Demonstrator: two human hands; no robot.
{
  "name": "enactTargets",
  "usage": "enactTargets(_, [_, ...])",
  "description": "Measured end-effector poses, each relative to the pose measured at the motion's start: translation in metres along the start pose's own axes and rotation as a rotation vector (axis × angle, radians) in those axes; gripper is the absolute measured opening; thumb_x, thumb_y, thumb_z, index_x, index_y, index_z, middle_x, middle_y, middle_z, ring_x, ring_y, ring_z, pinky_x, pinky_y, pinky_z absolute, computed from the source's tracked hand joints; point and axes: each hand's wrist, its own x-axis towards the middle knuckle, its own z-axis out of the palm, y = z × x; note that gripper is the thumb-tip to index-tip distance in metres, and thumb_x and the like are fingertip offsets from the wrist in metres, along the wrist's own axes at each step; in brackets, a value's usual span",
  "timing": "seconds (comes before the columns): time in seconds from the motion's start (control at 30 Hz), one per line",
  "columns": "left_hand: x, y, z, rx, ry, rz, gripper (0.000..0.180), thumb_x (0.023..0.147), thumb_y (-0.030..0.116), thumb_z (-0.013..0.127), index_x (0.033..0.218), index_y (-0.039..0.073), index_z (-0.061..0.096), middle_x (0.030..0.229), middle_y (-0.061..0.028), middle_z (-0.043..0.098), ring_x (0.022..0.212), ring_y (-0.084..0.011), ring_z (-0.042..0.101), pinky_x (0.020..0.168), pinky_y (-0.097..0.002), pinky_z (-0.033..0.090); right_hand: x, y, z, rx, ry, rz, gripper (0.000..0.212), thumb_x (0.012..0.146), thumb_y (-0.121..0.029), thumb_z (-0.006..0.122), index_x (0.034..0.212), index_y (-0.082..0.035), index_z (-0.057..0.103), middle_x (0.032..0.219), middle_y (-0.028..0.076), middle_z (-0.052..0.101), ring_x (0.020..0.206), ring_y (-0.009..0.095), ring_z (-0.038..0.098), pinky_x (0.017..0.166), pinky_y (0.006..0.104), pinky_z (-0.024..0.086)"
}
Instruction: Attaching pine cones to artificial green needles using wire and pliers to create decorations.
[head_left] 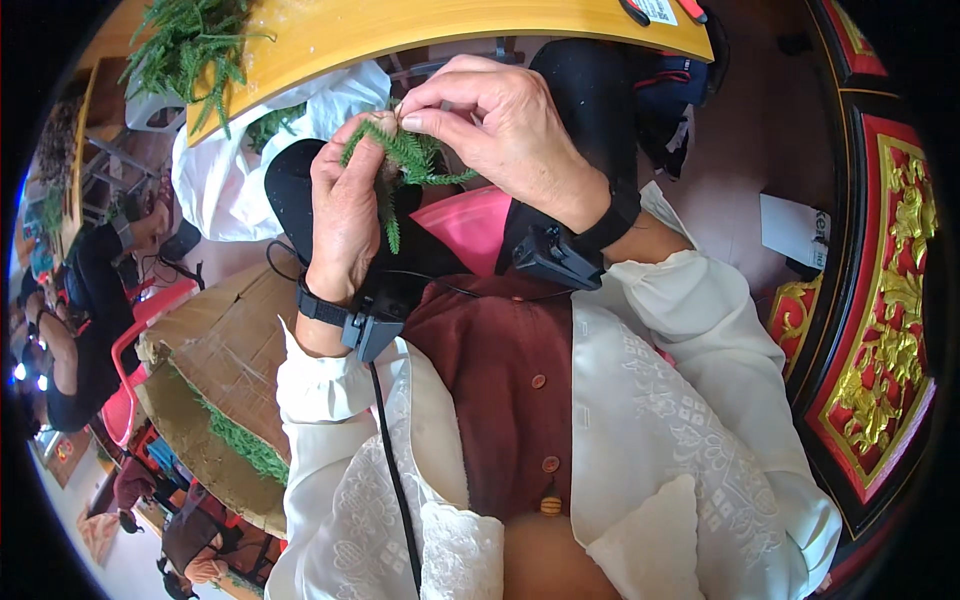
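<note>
Over my lap, below the table's near edge, my left hand is closed round a green needle-leaved sprig, thumb and fingers pinching its top end. Several of the sprig's tips hang out below and to the right of the grip. From the right, my right hand meets the left at that top end, its thumb and forefinger pressed together there. Whatever lies between those right fingertips is too small to make out. Dark devices are strapped to both my wrists.
A yellow wooden table spans the top, with green sprigs at its left and a red-handled tool at its right. Left stand a white plastic bag and a cardboard box holding greenery. Right is a carved red-gold panel.
</note>
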Motion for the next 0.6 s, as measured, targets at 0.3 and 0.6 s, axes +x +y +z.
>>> enactTargets(0.3, [-0.001, 0.01, 0.004, -0.002, -0.144, -0.148, 0.013, 0.09, 0.013, 0.056, 0.093, 0.002, 0.061, 0.088, -0.0016, 0.062, 0.077, -0.0063, 0.056, 0.071, -0.0197, 0.044, 0.007, 0.009, -0.015, -0.221, 0.048, -0.412, 0.011, 0.073, -0.005, 0.068, 0.084, -0.007, 0.068, 0.082, 0.005, 0.06, 0.067, 0.021, 0.06, 0.058, 0.029, 0.049])
enactTargets(0.6, [0.001, 0.004, 0.01, 1.23, -0.097, 0.634, 0.008, 0.08, 0.008, 0.061, 0.085, 0.002, 0.058, 0.076, -0.0122, 0.053, 0.075, -0.0303, 0.052, 0.067, -0.0373, 0.041, 0.002, 0.018, -0.008, -0.272, -0.136, -0.219, 0.012, 0.074, -0.013, 0.07, 0.081, -0.005, 0.065, 0.083, 0.006, 0.058, 0.066, 0.022, 0.059, 0.058, 0.0291, 0.048])
